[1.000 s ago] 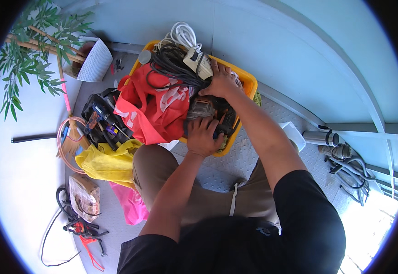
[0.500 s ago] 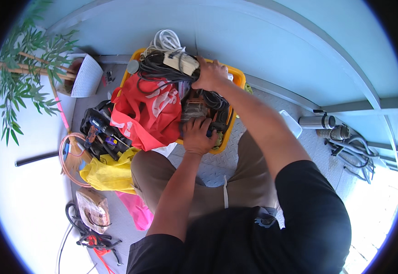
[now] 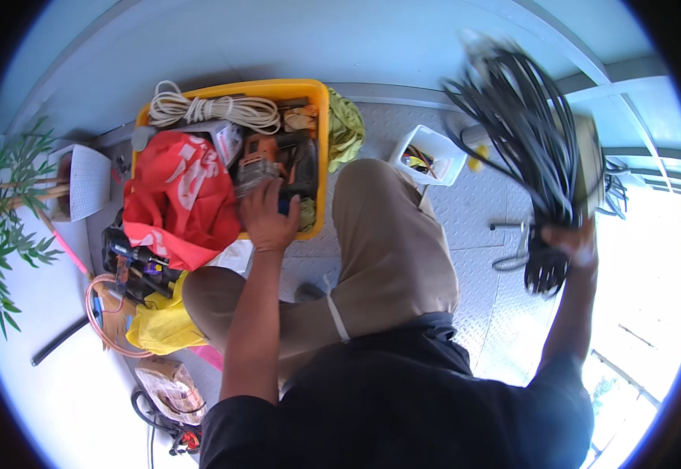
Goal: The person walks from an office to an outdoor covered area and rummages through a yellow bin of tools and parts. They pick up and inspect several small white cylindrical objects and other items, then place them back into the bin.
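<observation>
My right hand (image 3: 573, 241), raised on the right side, grips a looped bundle of black extension cord (image 3: 524, 133) with a beige power strip (image 3: 588, 160) on it; motion blurs the bundle. My left hand (image 3: 268, 219) lies at the front of a yellow bin (image 3: 322, 90), fingers stretched over an orange-and-grey power tool (image 3: 258, 162). A small blue part shows beside its fingers. Left of this hand, a red cloth bag (image 3: 176, 195) covers much of the bin. A coil of white cord (image 3: 215, 111) lies across the bin's back.
A small white container (image 3: 428, 156) with odds and ends stands right of my knee. Olive cloth (image 3: 344, 125) sits against the bin. To the left are a tool bag (image 3: 133, 262), a yellow cloth bag (image 3: 164, 320), a broom (image 3: 114, 309) and a potted plant (image 3: 86, 184).
My right hand has lifted the black cord and power strip out of the bin and swung them right. The white cord now lies uncovered. My left hand stays at the bin; my body has turned right.
</observation>
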### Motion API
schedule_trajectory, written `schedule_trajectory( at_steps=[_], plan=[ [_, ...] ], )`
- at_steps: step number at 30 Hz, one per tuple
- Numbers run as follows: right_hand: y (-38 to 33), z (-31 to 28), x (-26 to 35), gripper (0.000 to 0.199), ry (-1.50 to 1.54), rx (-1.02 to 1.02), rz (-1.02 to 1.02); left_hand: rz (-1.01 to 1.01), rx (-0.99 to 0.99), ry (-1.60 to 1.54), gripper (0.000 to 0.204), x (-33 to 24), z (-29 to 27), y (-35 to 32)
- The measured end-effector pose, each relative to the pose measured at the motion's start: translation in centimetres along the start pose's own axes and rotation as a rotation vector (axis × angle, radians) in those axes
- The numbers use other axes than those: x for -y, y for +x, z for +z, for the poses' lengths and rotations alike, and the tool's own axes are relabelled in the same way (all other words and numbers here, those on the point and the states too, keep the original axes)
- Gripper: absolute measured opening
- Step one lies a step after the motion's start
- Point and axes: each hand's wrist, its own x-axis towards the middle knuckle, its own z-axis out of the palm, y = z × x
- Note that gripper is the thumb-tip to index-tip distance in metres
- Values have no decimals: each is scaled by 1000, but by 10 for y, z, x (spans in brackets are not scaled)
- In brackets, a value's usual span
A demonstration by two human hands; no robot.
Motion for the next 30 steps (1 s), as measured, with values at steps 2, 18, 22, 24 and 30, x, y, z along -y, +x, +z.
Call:
schedule_trajectory(
  at_steps=[2,18,22,24,30],
  plan=[
    [-54,-2,-53,80,42,-142,214,-10,78,-54,48,-1,-8,6],
    [87,178,-387,62,-214,-31,486,-997,-165,-417,46,190,-173,37],
    [143,99,-321,56,-493,110,139,-816,-500,-820,38,169,-209,53],
    [169,77,-251,48,-646,49,-215,-715,-535,-728,38,145,-236,53],
    [228,184,-16,36,-220,152,-412,-790,-819,-759,26,79,-402,-5]
  ],
)
